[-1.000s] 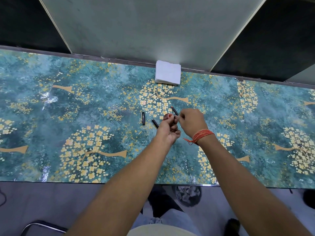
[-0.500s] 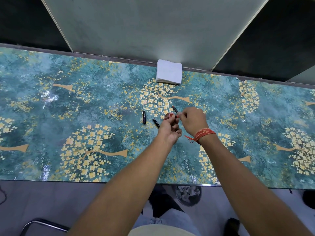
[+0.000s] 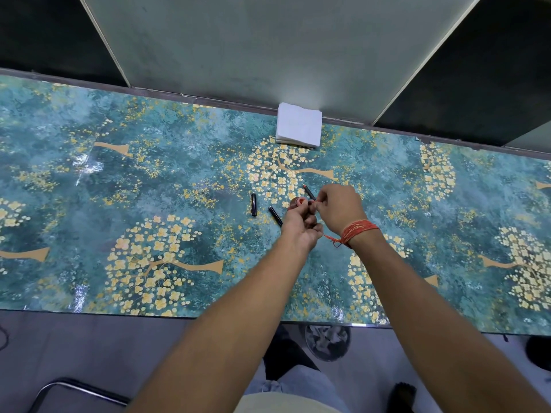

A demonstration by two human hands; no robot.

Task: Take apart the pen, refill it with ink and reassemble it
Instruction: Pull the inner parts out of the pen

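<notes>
From the head camera I see my left hand [image 3: 301, 225] curled around a small round red-topped ink bottle [image 3: 299, 202]. My right hand [image 3: 340, 208] pinches a slim dark pen part [image 3: 309, 191] at its mouth (grip partly hidden). Two glossy black cylindrical pen pieces [image 3: 253, 204] lie just left of them on the table [image 3: 149, 204].

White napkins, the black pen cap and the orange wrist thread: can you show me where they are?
White napkins [image 3: 299, 126], head view, middle of the top sheet.
Black pen cap [image 3: 253, 205], head view, middle of its length.
Orange wrist thread [image 3: 358, 231], head view, band on the right wrist.
</notes>
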